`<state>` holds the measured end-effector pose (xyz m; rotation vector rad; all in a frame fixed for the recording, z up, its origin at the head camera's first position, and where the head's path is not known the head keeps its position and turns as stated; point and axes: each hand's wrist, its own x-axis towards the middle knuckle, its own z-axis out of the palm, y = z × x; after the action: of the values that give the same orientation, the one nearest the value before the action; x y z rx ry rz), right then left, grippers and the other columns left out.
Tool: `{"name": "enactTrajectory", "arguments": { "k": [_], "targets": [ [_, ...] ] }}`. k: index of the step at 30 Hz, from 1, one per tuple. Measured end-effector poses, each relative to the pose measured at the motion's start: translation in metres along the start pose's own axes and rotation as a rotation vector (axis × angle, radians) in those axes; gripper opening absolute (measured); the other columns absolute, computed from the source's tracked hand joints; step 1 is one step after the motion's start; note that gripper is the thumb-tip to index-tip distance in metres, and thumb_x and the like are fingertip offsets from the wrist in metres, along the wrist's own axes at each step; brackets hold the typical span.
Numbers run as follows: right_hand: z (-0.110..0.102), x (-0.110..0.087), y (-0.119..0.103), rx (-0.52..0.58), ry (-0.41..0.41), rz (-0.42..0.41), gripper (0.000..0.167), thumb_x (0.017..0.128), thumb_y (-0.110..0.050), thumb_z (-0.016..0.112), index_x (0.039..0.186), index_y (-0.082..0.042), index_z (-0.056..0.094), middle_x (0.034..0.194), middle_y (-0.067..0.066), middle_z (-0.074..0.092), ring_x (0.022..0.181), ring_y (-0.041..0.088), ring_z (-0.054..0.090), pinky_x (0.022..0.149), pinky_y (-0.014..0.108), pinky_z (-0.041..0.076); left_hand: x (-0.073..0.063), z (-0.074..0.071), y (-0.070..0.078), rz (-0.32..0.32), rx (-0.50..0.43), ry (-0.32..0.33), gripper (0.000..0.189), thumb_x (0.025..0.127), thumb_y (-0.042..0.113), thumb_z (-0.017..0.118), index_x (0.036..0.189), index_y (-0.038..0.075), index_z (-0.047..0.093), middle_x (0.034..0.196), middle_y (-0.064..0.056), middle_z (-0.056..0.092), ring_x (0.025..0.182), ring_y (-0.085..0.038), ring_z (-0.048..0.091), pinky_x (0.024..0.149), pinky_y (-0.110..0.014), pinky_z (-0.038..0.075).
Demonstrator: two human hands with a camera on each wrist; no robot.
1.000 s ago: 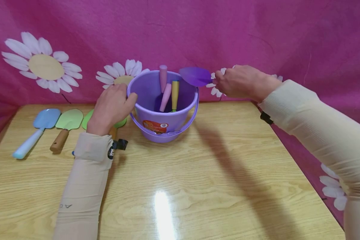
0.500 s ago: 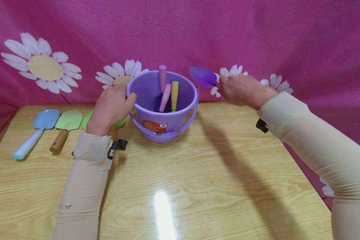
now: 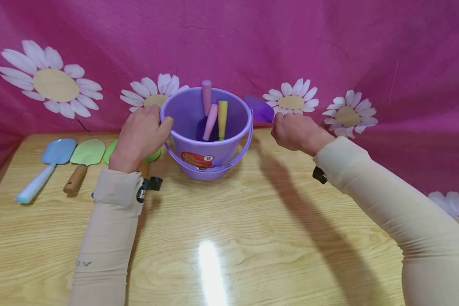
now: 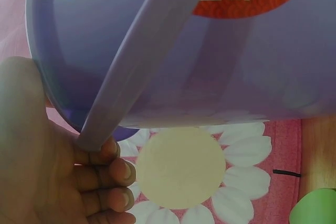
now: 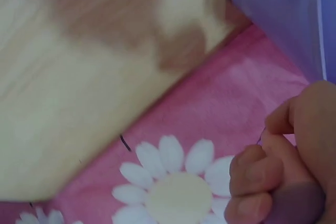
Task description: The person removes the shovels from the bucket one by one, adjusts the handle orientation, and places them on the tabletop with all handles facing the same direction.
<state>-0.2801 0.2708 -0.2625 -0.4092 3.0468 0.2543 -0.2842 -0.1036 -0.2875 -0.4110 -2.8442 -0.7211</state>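
A purple bucket [image 3: 210, 159] stands on the table, its handle hanging down at the front. Several trowel handles stick up inside it, two pink [image 3: 211, 122] and one yellow [image 3: 222, 119]. My left hand [image 3: 140, 137] grips the bucket's left rim. In the left wrist view the fingers [image 4: 111, 176] curl by the handle's pivot. To the right of the bucket, my right hand [image 3: 297, 131] holds a purple trowel [image 3: 263, 111], blade pointing left past the rim. The right wrist view shows the trowel's purple handle end [image 5: 296, 204] below the curled fingers.
A blue trowel [image 3: 59, 151] and a pale green trowel [image 3: 89, 151] with a brown handle lie at the table's left. Another green trowel [image 3: 153, 156] is mostly hidden under my left forearm. A pink flowered cloth [image 3: 229, 46] hangs behind the table.
My right hand has drawn the purple trowel slightly right, away from over the bucket, then lowered it beside the rim. The left hand stays on the bucket.
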Motion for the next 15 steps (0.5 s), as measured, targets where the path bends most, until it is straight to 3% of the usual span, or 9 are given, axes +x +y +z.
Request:
{"name": "enactTrajectory", "arguments": {
  "k": [4, 10, 15],
  "targets": [
    [0.016, 0.010, -0.011, 0.048, 0.000, 0.020, 0.036, 0.101, -0.029, 0.042, 0.111, 0.004, 0.052, 0.102, 0.028, 0.067, 0.100, 0.054, 0.069, 0.086, 0.064, 0.056, 0.000, -0.007, -0.004, -0.013, 0.010, 0.001, 0.049, 0.101, 0.039, 0.032, 0.107, -0.001, 0.058, 0.101, -0.019, 0.059, 0.106, -0.038, 0.055, 0.093, -0.054, 0.044],
    [0.053, 0.006, -0.020, 0.127, 0.031, -0.015, 0.023, 0.100, -0.018, 0.044, 0.101, 0.002, 0.054, 0.079, 0.017, 0.061, 0.072, 0.038, 0.068, 0.069, 0.056, 0.058, 0.001, 0.002, -0.002, -0.003, 0.005, -0.007, 0.049, 0.101, 0.040, 0.035, 0.112, -0.001, 0.058, 0.102, -0.017, 0.060, 0.106, -0.037, 0.056, 0.096, -0.053, 0.046],
    [0.076, 0.011, -0.036, 0.176, -0.009, -0.038, 0.027, 0.105, -0.021, 0.043, 0.103, 0.005, 0.050, 0.076, 0.017, 0.059, 0.065, 0.035, 0.065, 0.060, 0.051, 0.057, 0.001, 0.002, -0.006, -0.010, 0.014, 0.018, 0.047, 0.099, 0.040, 0.038, 0.112, 0.000, 0.060, 0.100, -0.014, 0.062, 0.101, -0.034, 0.059, 0.092, -0.049, 0.049]
  ]
}}
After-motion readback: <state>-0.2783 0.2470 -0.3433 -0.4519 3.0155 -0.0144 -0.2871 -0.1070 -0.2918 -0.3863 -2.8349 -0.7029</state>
